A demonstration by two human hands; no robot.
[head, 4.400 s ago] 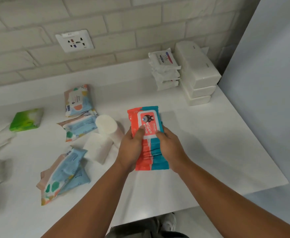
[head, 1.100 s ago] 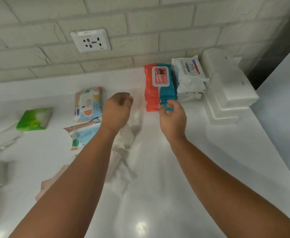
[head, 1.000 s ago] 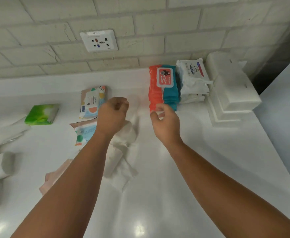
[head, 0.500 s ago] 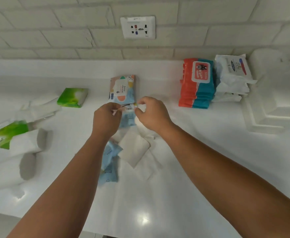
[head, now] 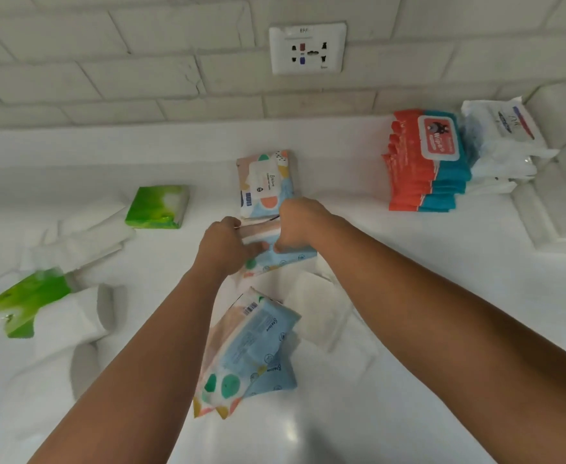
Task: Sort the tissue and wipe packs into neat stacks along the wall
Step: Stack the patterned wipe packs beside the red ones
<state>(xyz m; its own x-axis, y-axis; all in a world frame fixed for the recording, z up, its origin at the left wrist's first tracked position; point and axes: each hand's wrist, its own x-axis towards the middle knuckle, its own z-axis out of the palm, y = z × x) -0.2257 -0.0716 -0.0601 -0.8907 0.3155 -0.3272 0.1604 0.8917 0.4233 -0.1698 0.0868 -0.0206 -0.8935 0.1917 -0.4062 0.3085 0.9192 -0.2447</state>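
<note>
My left hand [head: 223, 244] and my right hand [head: 296, 226] both grip a pastel blue-and-pink wipe pack [head: 280, 259] at the middle of the white counter [head: 409, 329]. Just beyond it lies a second pastel pack [head: 265, 182]. Two more pastel packs [head: 244, 353] lie between my forearms. Against the wall at the right stand a red-and-teal wipe stack [head: 422, 162], a white wipe stack [head: 502, 142] and white tissue packs [head: 556, 202].
A green tissue pack [head: 157, 205] lies to the left, another green pack [head: 28, 304] at the far left among white paper rolls [head: 74, 316]. Loose white tissue packs [head: 318, 309] lie under my right forearm. A wall socket [head: 307, 48] sits on the brick wall.
I put the red-and-teal packs down beside the white wipe stack and let go. Both hands then moved left to the pastel pack at the middle and took hold of it.
</note>
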